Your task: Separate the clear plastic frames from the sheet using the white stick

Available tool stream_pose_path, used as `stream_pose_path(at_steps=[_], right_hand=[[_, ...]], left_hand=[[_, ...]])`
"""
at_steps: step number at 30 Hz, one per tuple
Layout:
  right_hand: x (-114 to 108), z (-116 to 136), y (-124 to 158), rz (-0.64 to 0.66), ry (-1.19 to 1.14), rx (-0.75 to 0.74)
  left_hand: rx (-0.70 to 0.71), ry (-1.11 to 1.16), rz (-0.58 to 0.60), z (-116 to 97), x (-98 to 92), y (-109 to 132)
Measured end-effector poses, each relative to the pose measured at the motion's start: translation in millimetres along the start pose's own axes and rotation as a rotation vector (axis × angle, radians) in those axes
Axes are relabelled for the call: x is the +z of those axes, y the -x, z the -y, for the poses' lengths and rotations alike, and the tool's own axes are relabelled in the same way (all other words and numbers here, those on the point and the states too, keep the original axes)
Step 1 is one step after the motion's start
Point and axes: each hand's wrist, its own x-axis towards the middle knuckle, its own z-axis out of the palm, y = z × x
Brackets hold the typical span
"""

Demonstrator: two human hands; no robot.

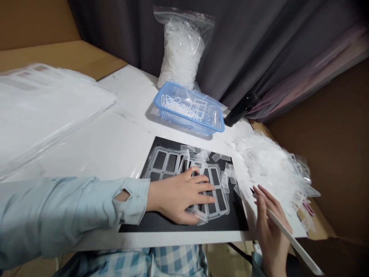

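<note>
My left hand [184, 196] lies spread over clear plastic sheets of rounded rectangular frames [221, 200] on a black mat [173, 227]. Its fingers are apart and press on the frames. Small clear rectangular pieces [229, 173] are scattered along the mat's right and far edges. At the lower right, my right hand [272, 223] is closed around a slim white pen-like tool [294, 242] with a dark tip. That tip points up and left, just off the mat and close to a heap of clear plastic scraps [268, 165]; its exact kind is unclear.
Behind the mat stands a blue basket [184, 121] with white rectangular frames inside. A zip bag [183, 54] full of white pieces is behind it. Plastic-wrapped sheets [49, 111] cover the left side. A black cylindrical object [241, 109] leans by the curtain [236, 42].
</note>
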Motion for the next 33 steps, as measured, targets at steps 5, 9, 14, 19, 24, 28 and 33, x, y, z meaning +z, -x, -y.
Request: stream_pose_path(at_steps=[5,9,14,19,24,28,33], right_hand=[[10.5,-3.9,5.2,0.185,-0.178,0.185],[21.5,-2.3,9.6,0.349,-0.344,0.246],[28.4,4.6,9.8,0.297,-0.321,0.223],[34.7,4.8,11.3,0.29,-0.239,0.175],[41.0,10.2,15.3,0.309,-0.175,0.065],[41.7,17.7,9.5,0.39,-0.024,-0.061],[35.7,2.7,-9.7,0.376,0.041,-0.088]], left_hand=[[0.047,0.004,-0.082,-1.7,-6.0,-0.1],[0.13,0.025,-0.172,-3.0,-9.8,-0.2],[0.298,0.002,-0.308,-4.5,-8.1,-2.8],[0.496,-0.109,-0.38,-9.3,-5.2,-5.9],[0.543,-0.205,-0.376,-12.5,-3.0,-4.6],[0.556,-0.224,-0.376,-14.4,-2.3,-3.9],[0.543,-0.243,-0.37,-15.6,-4.9,-2.0]])
